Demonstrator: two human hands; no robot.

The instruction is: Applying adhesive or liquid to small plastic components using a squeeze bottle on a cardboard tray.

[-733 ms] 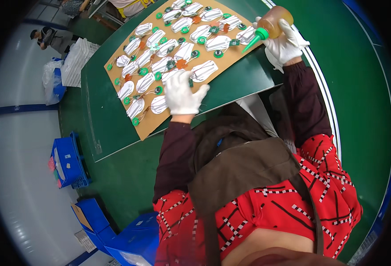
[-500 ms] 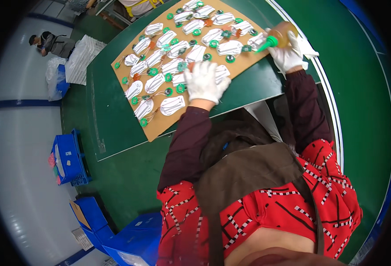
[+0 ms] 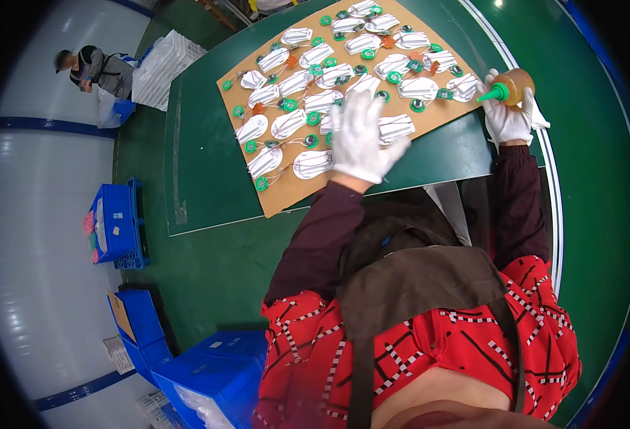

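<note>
A squeeze bottle (image 3: 516, 87) of amber liquid, topped by a green pointed nozzle, is gripped in my white-gloved right hand (image 3: 508, 118). It lies tilted, its tip pointing left beside the right corner of a brown board (image 3: 429, 127). Across that board lie several white oval parts (image 3: 418, 89) with wires, green rings (image 3: 417, 105) and small circuit boards (image 3: 444, 94). My left hand (image 3: 363, 139), also gloved, is over the board's near side with fingers stretched and thumb apart. It covers some parts, and whether it touches them I cannot tell.
The board rests on a green table (image 3: 193, 157). White strips (image 3: 509, 46) run along the table's right side. Blue bins (image 3: 115, 222) stand on the floor at left. Another person (image 3: 100, 68) is at the far left, by a white stack (image 3: 163, 70).
The bottle's nozzle has come away from the white part at the board's right corner. My left hand's fingers have spread a little. The whole view has shifted.
</note>
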